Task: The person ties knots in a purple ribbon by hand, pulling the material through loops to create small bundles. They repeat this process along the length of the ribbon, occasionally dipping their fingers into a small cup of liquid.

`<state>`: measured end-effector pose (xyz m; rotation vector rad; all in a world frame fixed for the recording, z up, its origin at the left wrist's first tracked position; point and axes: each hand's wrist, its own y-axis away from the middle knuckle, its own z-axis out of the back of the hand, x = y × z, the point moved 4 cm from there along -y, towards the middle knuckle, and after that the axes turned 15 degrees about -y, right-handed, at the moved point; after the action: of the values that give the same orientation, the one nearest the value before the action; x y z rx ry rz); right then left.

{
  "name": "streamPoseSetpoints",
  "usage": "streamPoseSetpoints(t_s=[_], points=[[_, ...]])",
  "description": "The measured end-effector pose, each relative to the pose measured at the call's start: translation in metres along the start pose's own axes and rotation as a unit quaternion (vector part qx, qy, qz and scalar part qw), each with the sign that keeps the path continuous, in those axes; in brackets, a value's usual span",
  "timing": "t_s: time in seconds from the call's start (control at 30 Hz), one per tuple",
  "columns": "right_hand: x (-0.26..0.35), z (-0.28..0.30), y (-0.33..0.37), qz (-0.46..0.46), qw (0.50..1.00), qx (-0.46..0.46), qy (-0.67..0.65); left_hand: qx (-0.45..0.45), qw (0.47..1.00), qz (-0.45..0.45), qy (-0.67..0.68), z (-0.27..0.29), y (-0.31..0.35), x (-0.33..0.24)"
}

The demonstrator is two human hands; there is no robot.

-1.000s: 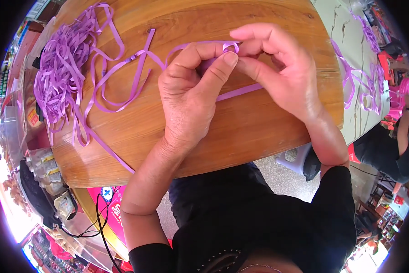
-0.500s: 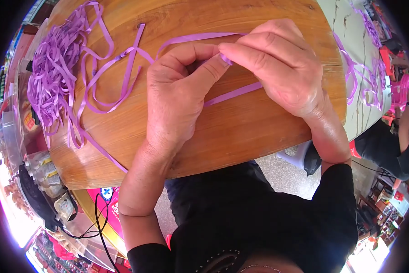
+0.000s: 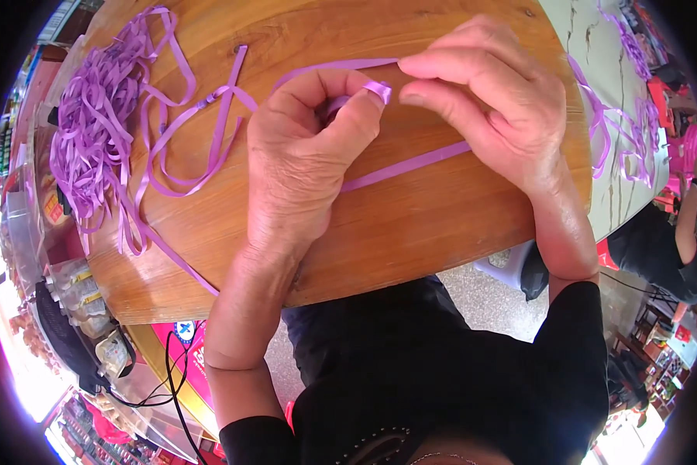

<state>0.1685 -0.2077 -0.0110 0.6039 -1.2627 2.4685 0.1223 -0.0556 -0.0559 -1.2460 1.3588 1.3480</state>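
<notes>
Above the wooden table, my left hand (image 3: 306, 155) pinches a purple ribbon (image 3: 378, 90) between thumb and forefinger. A small fold of it wraps around the thumb tip, and more ribbon lies in the curl of the fingers. To its right, my right hand (image 3: 503, 108) has thumb and forefinger apart, with a gap between their tips, and I see nothing held there. One stretch of ribbon passes close behind that forefinger tip. Another runs under the right hand across the table. The right hand's remaining fingers are partly hidden.
A tangled heap of purple ribbon (image 3: 96, 116) lies at the table's left, with knotted strands trailing toward the middle. Beyond the wooden table (image 3: 410, 232), a white marbled surface (image 3: 608, 201) holds more ribbon (image 3: 643, 139). At the far right is another person's arm (image 3: 685, 221). Black cables (image 3: 170, 372) hang lower left.
My right hand has moved away from the left, and its thumb and forefinger have parted. The ribbon fold on the left thumb is now uncovered.
</notes>
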Motion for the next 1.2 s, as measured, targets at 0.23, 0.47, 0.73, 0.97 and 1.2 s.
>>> streamPoseSetpoints(t_s=[0.23, 0.47, 0.73, 0.97, 1.2], points=[[0.008, -0.005, -0.002, -0.061, 0.993, -0.012, -0.099, -0.042, 0.996, -0.075, -0.007, -0.004, 0.002, -0.005], [0.009, -0.007, -0.002, -0.122, 0.983, -0.036, -0.134, -0.037, 0.995, -0.089, -0.009, -0.009, 0.007, -0.011], [-0.001, -0.015, 0.007, -0.425, 0.804, -0.089, -0.407, 0.052, 0.975, -0.047, 0.209, -0.010, 0.003, 0.002], [-0.002, -0.017, 0.012, -0.451, 0.723, -0.089, -0.516, 0.097, 0.966, -0.054, 0.235, -0.010, 0.004, 0.002], [0.008, -0.009, 0.005, -0.325, 0.850, -0.096, -0.404, -0.017, 0.989, -0.107, 0.102, -0.009, 0.005, -0.006]])
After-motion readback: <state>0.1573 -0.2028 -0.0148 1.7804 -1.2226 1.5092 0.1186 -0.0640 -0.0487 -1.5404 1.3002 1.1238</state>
